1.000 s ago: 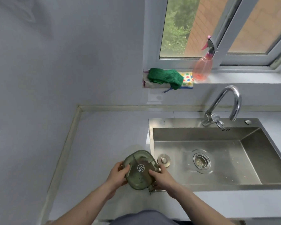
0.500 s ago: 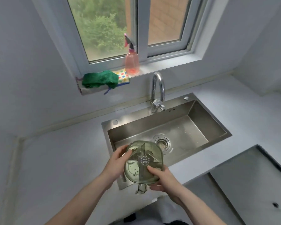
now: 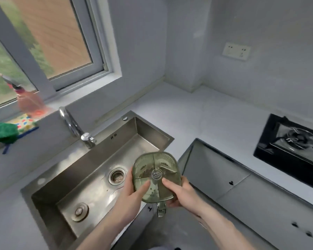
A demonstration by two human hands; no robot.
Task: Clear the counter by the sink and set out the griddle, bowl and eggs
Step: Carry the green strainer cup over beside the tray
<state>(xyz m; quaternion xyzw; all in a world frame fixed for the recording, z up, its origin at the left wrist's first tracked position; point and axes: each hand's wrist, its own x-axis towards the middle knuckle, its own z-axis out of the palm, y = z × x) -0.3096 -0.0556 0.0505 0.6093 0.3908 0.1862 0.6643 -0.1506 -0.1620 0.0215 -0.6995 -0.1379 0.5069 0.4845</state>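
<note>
I hold a green translucent divided container (image 3: 156, 175) with a round emblem at its middle, in front of my chest above the sink's right front corner. My left hand (image 3: 132, 193) grips its left side, thumb on top. On the right side, my right hand (image 3: 181, 193) grips it the same way. A small clasp hangs from the container's near edge. No griddle, bowl or eggs are in view.
The steel sink (image 3: 79, 170) holds a loose drain plug (image 3: 81, 211); the faucet (image 3: 74, 127) stands behind it. A pink spray bottle (image 3: 30, 101), green cloth (image 3: 2, 133) and dotted sponge sit on the window sill. A black gas hob (image 3: 293, 152) lies right on the white counter (image 3: 215, 120).
My view has swung to the right, bringing the hob and right counter in. The container, held in both hands, has moved from the left of the sink to its right front corner.
</note>
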